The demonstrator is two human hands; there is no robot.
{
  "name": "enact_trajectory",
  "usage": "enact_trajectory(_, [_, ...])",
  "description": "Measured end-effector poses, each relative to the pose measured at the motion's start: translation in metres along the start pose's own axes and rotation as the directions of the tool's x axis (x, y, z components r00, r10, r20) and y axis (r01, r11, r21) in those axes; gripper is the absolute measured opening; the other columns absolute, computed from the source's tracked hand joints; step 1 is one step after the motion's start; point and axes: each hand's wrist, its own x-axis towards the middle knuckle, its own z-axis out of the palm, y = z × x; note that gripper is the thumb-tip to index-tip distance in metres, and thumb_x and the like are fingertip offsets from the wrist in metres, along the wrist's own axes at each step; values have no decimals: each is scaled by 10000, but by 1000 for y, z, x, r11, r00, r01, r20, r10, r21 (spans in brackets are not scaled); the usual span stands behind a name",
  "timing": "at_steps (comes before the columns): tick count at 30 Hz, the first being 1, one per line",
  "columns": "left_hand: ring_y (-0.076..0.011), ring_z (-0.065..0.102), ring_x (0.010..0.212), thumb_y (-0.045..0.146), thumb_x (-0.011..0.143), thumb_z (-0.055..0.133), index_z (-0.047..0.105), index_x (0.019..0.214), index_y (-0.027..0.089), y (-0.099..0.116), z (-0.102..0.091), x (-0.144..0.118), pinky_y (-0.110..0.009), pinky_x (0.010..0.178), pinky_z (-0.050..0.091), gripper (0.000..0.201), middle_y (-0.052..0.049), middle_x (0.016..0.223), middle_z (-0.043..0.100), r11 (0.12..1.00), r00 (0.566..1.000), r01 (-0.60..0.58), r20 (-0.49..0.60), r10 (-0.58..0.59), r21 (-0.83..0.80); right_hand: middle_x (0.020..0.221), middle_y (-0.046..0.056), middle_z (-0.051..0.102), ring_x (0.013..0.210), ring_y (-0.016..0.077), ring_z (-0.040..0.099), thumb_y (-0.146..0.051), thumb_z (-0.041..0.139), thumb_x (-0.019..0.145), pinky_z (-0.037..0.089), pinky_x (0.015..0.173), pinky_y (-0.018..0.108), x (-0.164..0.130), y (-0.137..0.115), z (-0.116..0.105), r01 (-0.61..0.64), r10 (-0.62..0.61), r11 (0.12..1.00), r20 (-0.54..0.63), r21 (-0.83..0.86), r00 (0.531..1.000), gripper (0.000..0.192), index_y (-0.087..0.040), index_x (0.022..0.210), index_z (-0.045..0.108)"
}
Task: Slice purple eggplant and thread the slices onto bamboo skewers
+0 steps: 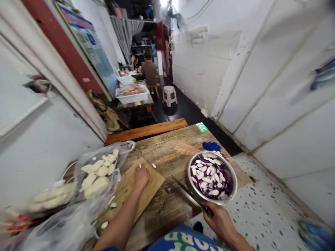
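My right hand (pixel 220 219) is wrapped round the dark handle of a kitchen knife (pixel 187 190), its blade angled away to the left over the table, beside the bowl. On the wooden cutting board (pixel 153 181) rests my left hand (pixel 141 175), fingers bent and pressed together, with a small white oval slice (pixel 140 166) at the fingertips. Another white slice (pixel 154 165) lies near the board's far corner. A steel bowl (pixel 233 195) to the right holds many white oval slices over shredded purple vegetable, probably cabbage.
At left, a clear plastic bag (pixel 121 150) holds pale peeled pieces. Thin wooden skewers (pixel 185 148) and a blue cloth-like item (pixel 211 146) lie behind the bowl. Beyond are a bench (pixel 149 130), a plastic stool (pixel 169 96), a white tub (pixel 133 97) and a seated person (pixel 149 71).
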Motion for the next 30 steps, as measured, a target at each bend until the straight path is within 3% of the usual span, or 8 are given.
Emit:
enact_trajectory(2, [-297,422,1095,321,813,346,343,1263,71,-29,11,-6,-394,900,306,515,-204,1222,425,995,996,84,-45,-81,62,615,3,612,555,132,560,-246,433,743,360,538,208,12,-12,19,-6,5,1000,40,24,999,190,-188,770,612])
enact_trajectory(4, [-314,394,1109,372,817,334,327,1277,102,-44,23,-5,-414,892,302,534,-193,1248,397,990,993,84,-87,-74,110,586,-2,599,537,129,550,-235,432,736,348,521,207,20,-18,33,-4,4,1000,71,13,997,184,-185,734,609])
enact_trajectory(8, [-296,344,1140,377,819,332,413,1221,139,-58,35,14,-411,913,275,474,-147,1272,388,990,992,-61,-98,74,123,570,-1,586,522,120,534,-218,421,739,336,508,199,28,-21,50,-21,20,1000,85,2,996,183,-174,701,595])
enact_trajectory(12, [-252,440,1002,338,811,328,545,1025,120,-70,39,31,-370,875,310,374,-139,1077,516,974,975,-196,-87,206,111,580,4,591,521,109,525,-179,433,717,329,503,187,31,-25,56,-61,61,998,49,1,997,168,-158,700,598])
enact_trajectory(16, [-243,468,905,321,775,345,553,938,109,-74,39,34,-361,829,340,338,-125,910,542,977,969,-174,-153,192,123,559,-4,584,507,98,512,-161,440,707,321,499,181,31,-30,56,-110,111,994,6,-18,994,156,-153,685,594])
enact_trajectory(21, [-226,460,943,230,726,392,523,1011,126,-68,29,16,-331,839,346,331,-113,990,519,971,973,-177,-121,197,159,578,4,597,526,107,523,-166,428,718,330,512,188,28,-34,57,-130,130,991,-22,-12,991,171,-152,695,597])
enact_trajectory(26, [-293,440,976,225,760,369,508,1078,165,-67,28,-21,-430,752,376,352,-125,1116,480,979,992,-14,-116,38,202,611,4,619,538,107,539,-172,442,709,341,518,182,28,-35,59,-135,135,991,-18,6,991,167,-161,718,608])
enact_trajectory(30, [-307,385,1077,304,819,325,472,1162,162,-69,26,-48,-463,847,326,399,-138,1205,445,975,987,-83,-119,110,207,596,8,611,535,115,544,-192,425,729,349,519,188,25,-36,61,-114,114,993,5,29,993,182,-160,721,604])
